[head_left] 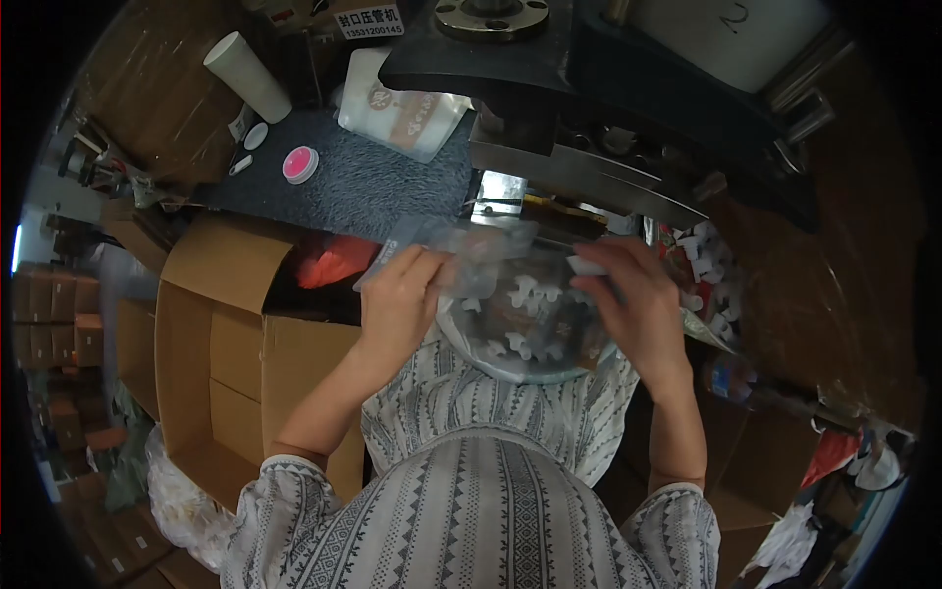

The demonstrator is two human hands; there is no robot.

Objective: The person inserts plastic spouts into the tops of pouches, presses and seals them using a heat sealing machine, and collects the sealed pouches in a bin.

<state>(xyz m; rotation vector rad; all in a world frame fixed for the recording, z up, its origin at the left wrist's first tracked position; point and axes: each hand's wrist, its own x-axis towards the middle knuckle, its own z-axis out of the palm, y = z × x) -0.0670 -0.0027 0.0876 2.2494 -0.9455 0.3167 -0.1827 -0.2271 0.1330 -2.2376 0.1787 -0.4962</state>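
Observation:
My left hand (pixel 400 299) is closed on a clear plastic bag (pixel 471 245), which stretches to the right in front of the machine and is blurred. My right hand (pixel 633 299) pinches a small white piece (pixel 587 266) between thumb and fingers. Below and between the hands, a round clear container (pixel 515 329) rests at my lap, with several small white pieces (pixel 520 344) in it. The bag's right part hangs over the container's far edge.
A dark machine (pixel 589 147) overhangs the far side. On a grey cloth (pixel 378 191) lie a printed pouch (pixel 402 108) and a pink round tin (pixel 300 165). A white cup (pixel 245 77) lies behind. An open cardboard box (pixel 221 344) stands at left, with red material (pixel 336 261) near it.

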